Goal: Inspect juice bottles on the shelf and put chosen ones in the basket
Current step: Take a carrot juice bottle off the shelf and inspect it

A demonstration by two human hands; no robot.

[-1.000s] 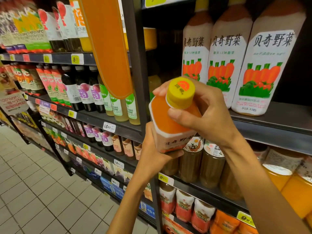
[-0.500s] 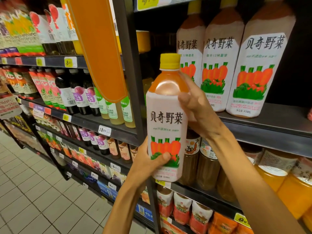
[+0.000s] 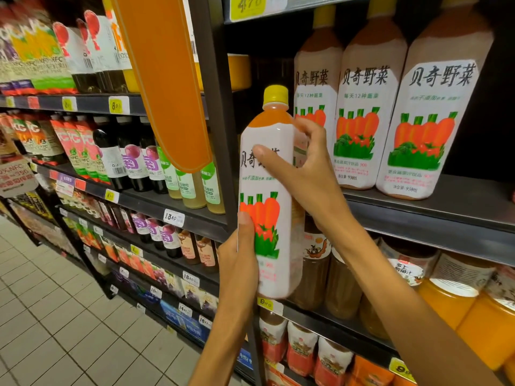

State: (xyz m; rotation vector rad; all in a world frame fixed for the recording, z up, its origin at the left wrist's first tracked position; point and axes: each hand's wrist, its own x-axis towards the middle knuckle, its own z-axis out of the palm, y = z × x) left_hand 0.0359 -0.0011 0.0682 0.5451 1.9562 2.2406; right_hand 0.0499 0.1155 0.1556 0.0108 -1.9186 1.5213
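Orange juice bottle [image 3: 269, 207] upright, fingers [image 3: 306, 129] apparently behind

The shelf bottles [image 3: 429, 121] read "贝奇野菜" and "930ml"; left of them, price tags [image 3: 173, 217] read "13.80" and "9.90".

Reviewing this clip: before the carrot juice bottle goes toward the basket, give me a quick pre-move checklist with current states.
1. Carrot juice bottle upright: ok.
2. Yellow cap on the bottle: ok; whether sealed, cannot tell.
3. Left hand grips the lower part of the bottle: ok.
4. Right hand holds the upper label, thumb across the front: ok.
5. Bottle clear of the shelf post: not ok, it sits very close in this view.
6. Basket located: cannot tell, none in view.
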